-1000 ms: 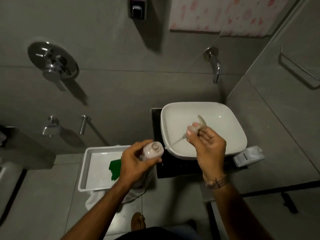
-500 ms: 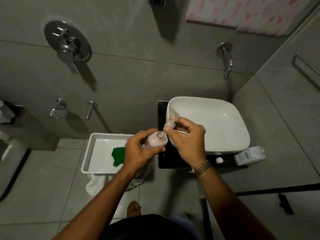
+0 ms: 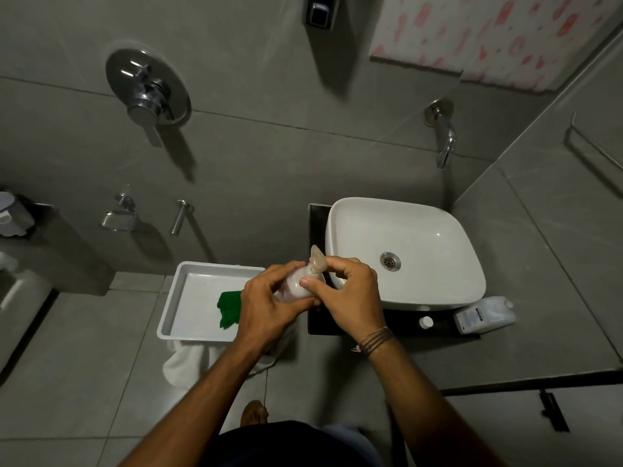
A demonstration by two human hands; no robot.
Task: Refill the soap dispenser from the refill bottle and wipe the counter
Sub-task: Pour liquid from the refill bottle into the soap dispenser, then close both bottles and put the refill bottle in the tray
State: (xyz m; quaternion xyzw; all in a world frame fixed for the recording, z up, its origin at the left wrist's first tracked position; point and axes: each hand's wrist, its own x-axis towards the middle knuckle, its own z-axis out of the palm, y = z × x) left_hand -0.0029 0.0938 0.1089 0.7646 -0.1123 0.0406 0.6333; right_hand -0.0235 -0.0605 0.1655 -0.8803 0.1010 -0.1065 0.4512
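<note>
The soap dispenser (image 3: 296,286) is held in front of the sink's (image 3: 408,251) 9 o'clock edge: left hand (image 3: 266,306) wraps its body, right hand (image 3: 347,293) grips the pump head (image 3: 318,261). The refill bottle (image 3: 485,315) lies at the sink's 4 o'clock.

A dim, grey bathroom scene with soft, low light from above. The white basin (image 3: 404,251) is the brightest thing, with a small glint on its inner wall above and right of the drain. Left of the basin, the round wall valve (image 3: 147,87) shows mirror-like highlights and throws a long, soft shadow down and to the right. Straight wall lines bow toward the frame edges, a wide-angle effect. Fine detail looks smeared and slightly soft, more so far from the basin, at the corners.
</note>
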